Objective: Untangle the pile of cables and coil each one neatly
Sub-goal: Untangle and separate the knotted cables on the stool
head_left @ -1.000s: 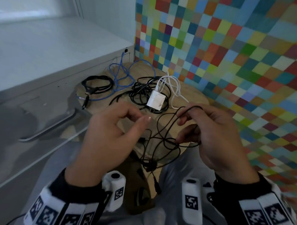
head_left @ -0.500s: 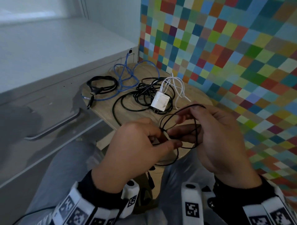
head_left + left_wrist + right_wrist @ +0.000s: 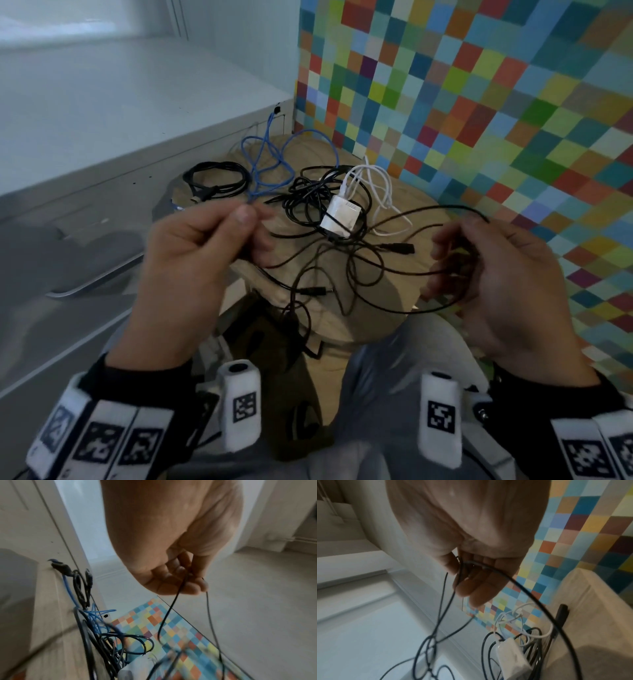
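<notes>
Left hand (image 3: 191, 253) pinches thin black cable (image 3: 373, 274), raised left of white charger (image 3: 340, 216). Cable sags in loose loops over tabletop (image 3: 404, 318) below charger. Right hand (image 3: 496, 274), right of charger, curls around several loops.

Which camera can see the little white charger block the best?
The head view: the white charger block lies whole on the wooden table, black cables across it. The right wrist view shows it blurred at the bottom edge. The left wrist view shows only a pale sliver, perhaps it.

Left hand (image 3: 191, 260) and right hand (image 3: 496, 274) raised apart, fingers curled, pinching.
</notes>
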A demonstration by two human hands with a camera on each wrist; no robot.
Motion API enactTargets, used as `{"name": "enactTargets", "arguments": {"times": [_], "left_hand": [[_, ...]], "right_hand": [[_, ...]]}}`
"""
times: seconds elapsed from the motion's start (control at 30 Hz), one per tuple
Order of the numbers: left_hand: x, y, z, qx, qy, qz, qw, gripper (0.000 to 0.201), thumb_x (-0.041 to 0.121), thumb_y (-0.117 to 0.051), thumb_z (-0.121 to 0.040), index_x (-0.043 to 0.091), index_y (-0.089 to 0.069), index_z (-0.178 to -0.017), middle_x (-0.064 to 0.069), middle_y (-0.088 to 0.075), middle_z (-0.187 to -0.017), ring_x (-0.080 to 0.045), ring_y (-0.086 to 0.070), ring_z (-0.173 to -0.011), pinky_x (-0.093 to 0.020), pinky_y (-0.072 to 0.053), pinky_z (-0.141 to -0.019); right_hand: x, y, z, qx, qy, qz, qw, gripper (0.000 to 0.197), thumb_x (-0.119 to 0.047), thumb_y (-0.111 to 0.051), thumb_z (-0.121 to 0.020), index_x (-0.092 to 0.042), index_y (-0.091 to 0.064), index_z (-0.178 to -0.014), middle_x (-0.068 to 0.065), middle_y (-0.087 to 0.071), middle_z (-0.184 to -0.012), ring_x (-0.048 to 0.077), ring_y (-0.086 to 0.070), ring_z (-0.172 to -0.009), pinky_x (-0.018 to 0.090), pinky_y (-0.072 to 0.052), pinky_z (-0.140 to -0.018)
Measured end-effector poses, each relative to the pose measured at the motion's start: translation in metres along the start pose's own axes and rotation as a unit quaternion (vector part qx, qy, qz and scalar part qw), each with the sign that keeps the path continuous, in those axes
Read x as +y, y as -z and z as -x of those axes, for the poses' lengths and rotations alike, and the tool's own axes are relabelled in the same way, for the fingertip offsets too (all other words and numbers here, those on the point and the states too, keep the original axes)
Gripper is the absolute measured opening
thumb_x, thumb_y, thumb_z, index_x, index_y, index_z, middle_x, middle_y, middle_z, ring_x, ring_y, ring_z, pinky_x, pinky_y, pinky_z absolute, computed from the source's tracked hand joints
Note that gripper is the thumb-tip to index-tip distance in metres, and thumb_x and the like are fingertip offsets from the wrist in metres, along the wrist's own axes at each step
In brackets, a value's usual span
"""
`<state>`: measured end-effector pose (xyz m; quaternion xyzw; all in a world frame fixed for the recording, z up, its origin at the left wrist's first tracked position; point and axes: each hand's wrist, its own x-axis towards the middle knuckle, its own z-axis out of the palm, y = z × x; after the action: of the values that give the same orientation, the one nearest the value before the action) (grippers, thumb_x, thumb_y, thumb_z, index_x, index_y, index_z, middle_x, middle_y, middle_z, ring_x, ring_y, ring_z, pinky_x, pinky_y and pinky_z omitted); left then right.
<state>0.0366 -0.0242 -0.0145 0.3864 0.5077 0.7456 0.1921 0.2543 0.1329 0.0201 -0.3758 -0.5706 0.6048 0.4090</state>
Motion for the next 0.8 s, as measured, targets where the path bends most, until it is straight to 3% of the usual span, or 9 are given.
{"name": "enactTargets", "arguments": {"times": [0.17, 0.3, 0.4, 0.5, 0.57, 0.67, 0.73, 0.8], "left_hand": [[-0.005, 0.024, -0.011, 0.140, 0.027, 0.106, 0.984, 0.023, 0.021, -0.053, -0.103, 0.019, -0.071, -0.090, 0.003, -0.051, -0.063, -0.012, -0.039, -0.052, -0.032, -0.031, -0.059], [-0.013, 0.047, -0.021, 0.267, 0.051, 0.157, 0.949, 0.018, 0.025, -0.046, -0.106, 0.023, -0.058, -0.093, 0.006, -0.044, -0.062, -0.010, -0.035, -0.048, -0.023, -0.035, -0.051], [-0.027, 0.071, -0.025, 0.312, 0.040, 0.183, 0.932, 0.013, 0.025, -0.041, -0.107, 0.024, -0.052, -0.101, 0.010, -0.046, -0.064, -0.008, -0.034, -0.048, -0.020, -0.034, -0.047], [-0.040, 0.086, -0.026, 0.305, -0.002, 0.170, 0.937, 0.015, 0.021, -0.036, -0.108, 0.022, -0.052, -0.106, 0.011, -0.048, -0.069, -0.007, -0.033, -0.050, -0.018, -0.032, -0.047], [-0.037, 0.082, -0.025, 0.294, -0.004, 0.113, 0.949, 0.016, 0.021, -0.038, -0.107, 0.021, -0.055, -0.105, 0.010, -0.049, -0.071, -0.006, -0.034, -0.051, -0.018, -0.030, -0.046], [-0.020, 0.050, -0.021, 0.213, 0.000, 0.051, 0.976, 0.035, 0.031, -0.041, -0.106, 0.025, -0.061, -0.078, 0.009, -0.052, -0.068, -0.005, -0.035, -0.045, -0.018, -0.027, -0.044], [-0.004, 0.022, -0.013, 0.172, -0.033, -0.064, 0.982, 0.042, 0.033, -0.050, -0.102, 0.027, -0.062, -0.063, 0.010, -0.057, -0.065, -0.007, -0.046, -0.052, -0.022, -0.035, -0.050], [0.005, -0.001, -0.003, 0.102, -0.087, -0.230, 0.964, 0.024, 0.034, -0.063, -0.094, 0.028, -0.066, -0.072, 0.005, -0.060, -0.073, -0.015, -0.057, -0.065, -0.033, -0.044, -0.060]], "right_hand": [[0.004, 0.013, -0.008, 0.043, 0.017, 0.001, 0.999, 0.039, -0.022, -0.051, -0.106, -0.009, -0.069, -0.075, 0.011, -0.064, -0.074, 0.023, -0.059, -0.061, 0.039, -0.052, -0.060], [0.008, 0.028, -0.014, 0.076, 0.011, -0.011, 0.997, 0.036, -0.022, -0.052, -0.106, -0.005, -0.070, -0.079, 0.014, -0.067, -0.075, 0.027, -0.066, -0.066, 0.043, -0.055, -0.070], [0.008, 0.040, -0.019, 0.086, 0.012, -0.063, 0.994, 0.033, -0.019, -0.049, -0.107, -0.006, -0.068, -0.084, 0.009, -0.061, -0.071, 0.026, -0.062, -0.067, 0.046, -0.058, -0.075], [0.006, 0.047, -0.021, 0.073, 0.008, -0.093, 0.993, 0.026, -0.019, -0.044, -0.109, -0.010, -0.063, -0.094, 0.003, -0.036, -0.062, 0.021, -0.044, -0.053, 0.043, -0.059, -0.065], [0.003, 0.046, -0.020, 0.061, 0.011, -0.073, 0.995, 0.024, -0.018, -0.043, -0.109, -0.013, -0.065, -0.101, 0.003, -0.029, -0.059, 0.019, -0.034, -0.047, 0.038, -0.054, -0.054], [0.000, 0.035, -0.014, 0.030, 0.016, -0.056, 0.998, 0.026, -0.013, -0.044, -0.107, -0.015, -0.069, -0.102, 0.007, -0.041, -0.060, 0.020, -0.030, -0.044, 0.034, -0.047, -0.048], [-0.003, 0.024, -0.008, -0.001, 0.017, -0.053, 0.998, 0.028, -0.008, -0.043, -0.105, -0.013, -0.070, -0.102, 0.011, -0.053, -0.064, 0.020, -0.030, -0.041, 0.032, -0.046, -0.046], [-0.006, 0.012, -0.002, -0.038, 0.026, -0.040, 0.998, 0.029, -0.004, -0.041, -0.105, -0.010, -0.069, -0.101, 0.015, -0.061, -0.069, 0.021, -0.029, -0.039, 0.031, -0.047, -0.045]]}}
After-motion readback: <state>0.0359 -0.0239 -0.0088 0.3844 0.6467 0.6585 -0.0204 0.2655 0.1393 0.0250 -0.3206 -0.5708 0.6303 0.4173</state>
